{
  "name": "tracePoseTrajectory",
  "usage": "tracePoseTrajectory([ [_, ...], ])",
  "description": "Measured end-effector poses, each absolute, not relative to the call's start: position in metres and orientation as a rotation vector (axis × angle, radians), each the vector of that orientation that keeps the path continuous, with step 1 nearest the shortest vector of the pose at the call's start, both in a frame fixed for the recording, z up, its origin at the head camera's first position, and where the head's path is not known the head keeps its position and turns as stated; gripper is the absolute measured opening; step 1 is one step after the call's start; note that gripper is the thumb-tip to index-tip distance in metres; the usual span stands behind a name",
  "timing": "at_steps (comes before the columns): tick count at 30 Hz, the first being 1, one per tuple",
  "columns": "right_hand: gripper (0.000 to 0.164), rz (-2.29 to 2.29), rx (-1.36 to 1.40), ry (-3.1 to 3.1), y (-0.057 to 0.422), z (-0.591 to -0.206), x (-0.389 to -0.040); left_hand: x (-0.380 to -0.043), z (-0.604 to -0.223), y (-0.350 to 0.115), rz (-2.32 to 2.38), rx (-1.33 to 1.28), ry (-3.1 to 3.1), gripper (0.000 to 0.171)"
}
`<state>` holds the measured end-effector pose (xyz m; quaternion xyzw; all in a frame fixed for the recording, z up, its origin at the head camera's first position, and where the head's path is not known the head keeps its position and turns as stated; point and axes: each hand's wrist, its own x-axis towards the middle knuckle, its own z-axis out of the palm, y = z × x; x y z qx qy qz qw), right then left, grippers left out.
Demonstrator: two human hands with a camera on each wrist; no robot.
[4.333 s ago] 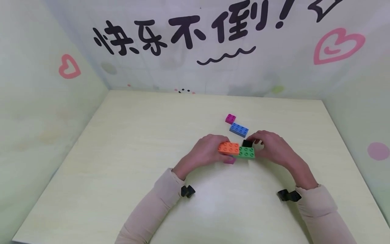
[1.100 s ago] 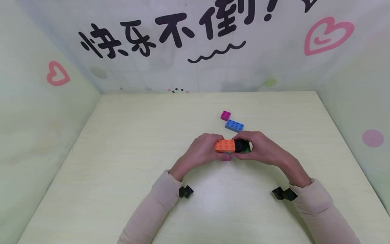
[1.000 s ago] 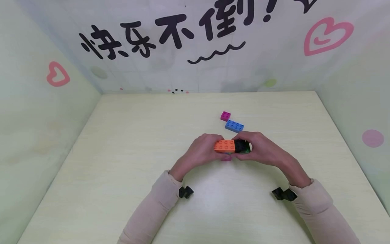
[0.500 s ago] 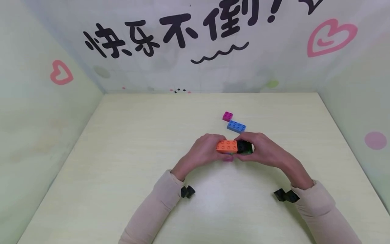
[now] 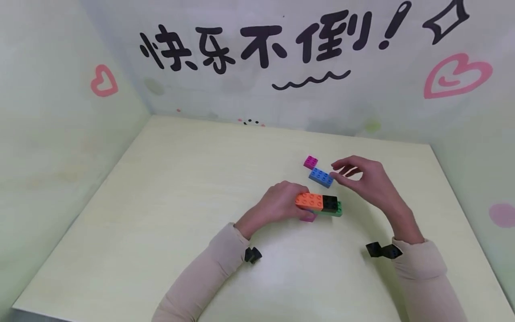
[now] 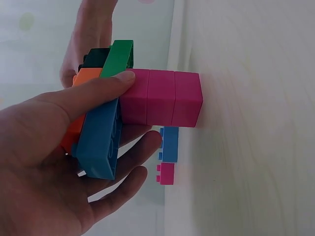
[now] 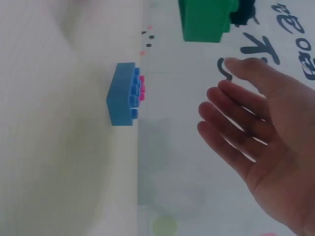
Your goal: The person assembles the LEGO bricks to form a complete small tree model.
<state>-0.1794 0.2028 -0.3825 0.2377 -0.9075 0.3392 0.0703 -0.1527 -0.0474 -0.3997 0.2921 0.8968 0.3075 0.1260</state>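
My left hand [image 5: 283, 202] grips a stack of toy building bricks, its thumb along the near side. The stack has a column of three magenta bricks [image 6: 162, 98] at its foot, standing on or close over the table. Across the column lie a blue brick [image 6: 98, 140] and a green brick [image 6: 118, 59]. On top, an orange brick [image 5: 309, 201] and a small black brick [image 5: 330, 203] sit side by side. My right hand [image 5: 372, 183] hangs with loosely bent fingers, holding nothing, right of the loose blue brick [image 5: 321, 177]; its thumb tip overlaps that brick's end in the head view.
A small magenta brick [image 5: 310, 162] lies just behind the loose blue brick, studs up. The pale tabletop [image 5: 181, 179] meets a printed back wall [image 5: 225, 98] and side walls. A black wrist mount [image 5: 384, 250] sits at my right cuff.
The black brick, earlier in my right fingers, now sits on the green brick beside the orange one. My right hand has let go and moved back and right. The left hand keeps its grip.
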Motion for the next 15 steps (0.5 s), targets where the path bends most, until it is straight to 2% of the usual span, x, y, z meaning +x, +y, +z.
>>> tracePoseTrajectory([
  [9, 0.039, 0.842, 0.554, -3.084, 0.198, -0.411, -0.204, -0.150, -0.402, -0.047, 0.880, 0.829, 2.621, 0.039],
  [15, 0.044, 0.811, 0.519, -3.146, 0.197, -0.414, -0.209, -0.153, -0.402, -0.048, 0.898, 0.858, 2.632, 0.039],
])
